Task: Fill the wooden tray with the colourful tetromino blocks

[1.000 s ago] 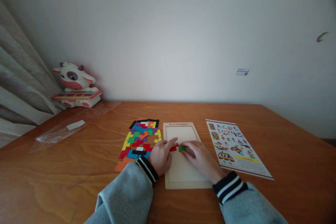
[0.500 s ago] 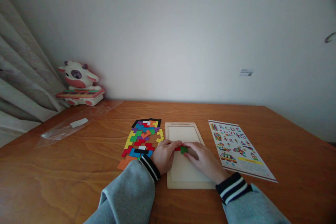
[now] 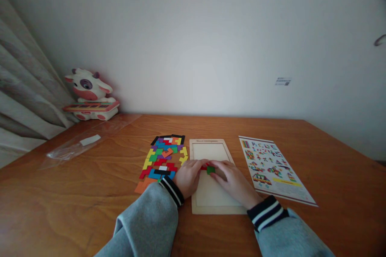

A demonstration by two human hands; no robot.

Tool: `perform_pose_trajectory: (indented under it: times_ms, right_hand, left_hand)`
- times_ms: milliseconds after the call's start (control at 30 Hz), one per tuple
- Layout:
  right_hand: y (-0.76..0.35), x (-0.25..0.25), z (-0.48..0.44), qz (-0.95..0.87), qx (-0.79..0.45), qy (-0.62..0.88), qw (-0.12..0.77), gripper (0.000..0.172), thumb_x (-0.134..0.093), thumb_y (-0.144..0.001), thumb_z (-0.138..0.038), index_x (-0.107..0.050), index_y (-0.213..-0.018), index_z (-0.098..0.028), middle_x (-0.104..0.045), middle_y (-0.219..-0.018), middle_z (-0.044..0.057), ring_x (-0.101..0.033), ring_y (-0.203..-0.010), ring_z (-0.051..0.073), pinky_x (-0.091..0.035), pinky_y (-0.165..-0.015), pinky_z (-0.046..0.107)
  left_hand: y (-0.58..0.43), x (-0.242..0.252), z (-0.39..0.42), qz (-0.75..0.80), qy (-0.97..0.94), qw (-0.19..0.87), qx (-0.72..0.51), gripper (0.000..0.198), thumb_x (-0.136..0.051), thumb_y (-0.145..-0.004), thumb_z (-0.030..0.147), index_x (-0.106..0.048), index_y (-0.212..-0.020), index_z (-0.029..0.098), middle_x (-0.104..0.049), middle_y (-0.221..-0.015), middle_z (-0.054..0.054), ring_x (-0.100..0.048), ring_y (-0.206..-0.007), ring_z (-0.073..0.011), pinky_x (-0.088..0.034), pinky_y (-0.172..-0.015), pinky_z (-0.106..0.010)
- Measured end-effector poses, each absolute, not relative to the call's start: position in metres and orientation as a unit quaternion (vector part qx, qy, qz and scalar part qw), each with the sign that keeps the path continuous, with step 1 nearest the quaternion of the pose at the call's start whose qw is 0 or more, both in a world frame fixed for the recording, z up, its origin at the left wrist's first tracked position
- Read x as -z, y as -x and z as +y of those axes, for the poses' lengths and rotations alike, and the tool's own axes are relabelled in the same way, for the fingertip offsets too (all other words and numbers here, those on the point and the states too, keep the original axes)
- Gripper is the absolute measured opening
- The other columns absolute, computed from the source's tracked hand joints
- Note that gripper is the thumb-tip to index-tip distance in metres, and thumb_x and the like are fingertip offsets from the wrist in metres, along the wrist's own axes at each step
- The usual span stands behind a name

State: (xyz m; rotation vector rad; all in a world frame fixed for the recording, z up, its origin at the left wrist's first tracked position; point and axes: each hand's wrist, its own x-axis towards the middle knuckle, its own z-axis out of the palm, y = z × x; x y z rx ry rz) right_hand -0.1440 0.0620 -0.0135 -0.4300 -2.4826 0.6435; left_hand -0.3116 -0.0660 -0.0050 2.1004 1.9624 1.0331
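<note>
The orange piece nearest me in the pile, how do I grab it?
Pinch the orange piece by its thin near edges, coming from the front-left with your left hand. It lies flat on the table at the pile's near corner, so those sides look free; other pieces crowd its far side.

The red piece (image 3: 204, 166) and green piece (image 3: 210, 169) show only as slivers between the fingers — their shapes stay hidden — while the wall label (image 3: 283, 81) and the instruction sheet (image 3: 271, 166) print are too small to read.
</note>
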Motion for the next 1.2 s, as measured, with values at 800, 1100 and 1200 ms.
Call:
perform_pose_trajectory:
  times_ms: [800, 1100, 1200]
  right_hand:
    - [0.140, 0.008, 0.061, -0.935, -0.206, 0.152, 0.246, 0.033, -0.066, -0.086, -0.024, -0.064, -0.119, -0.027, -0.072, -0.109, 0.005, -0.066, -0.101, 0.022, -0.053, -0.092, 0.038]
    - [0.139, 0.006, 0.061, -0.942, -0.195, 0.134, 0.237, 0.033, -0.066, -0.088, -0.027, -0.063, -0.121, -0.029, -0.072, -0.111, 0.004, -0.065, -0.103, 0.023, -0.051, -0.092, 0.040]
    - [0.139, 0.004, 0.061, -0.942, -0.197, 0.129, 0.241, 0.032, -0.065, -0.088, -0.027, -0.062, -0.120, -0.029, -0.072, -0.110, 0.003, -0.066, -0.101, 0.022, -0.051, -0.092, 0.040]
  left_hand:
    - [0.313, 0.008, -0.067, 0.668, -0.666, 0.007, -0.333, 0.038, -0.045, -0.086, 0.005, -0.057, -0.119, 0.019, -0.067, -0.109, -0.008, -0.061, -0.101, -0.0243, -0.049, -0.089, -0.040]
    - [0.327, 0.003, -0.072, 0.702, -0.630, -0.038, -0.331, 0.032, -0.046, -0.085, 0.006, -0.059, -0.112, 0.018, -0.068, -0.105, -0.008, -0.063, -0.096, -0.0238, -0.051, -0.086, -0.040]
    - [0.344, -0.001, -0.078, 0.701, -0.626, -0.056, -0.338, 0.028, -0.047, -0.086, 0.008, -0.060, -0.109, 0.017, -0.068, -0.104, -0.009, -0.063, -0.097, -0.0231, -0.052, -0.087, -0.038]
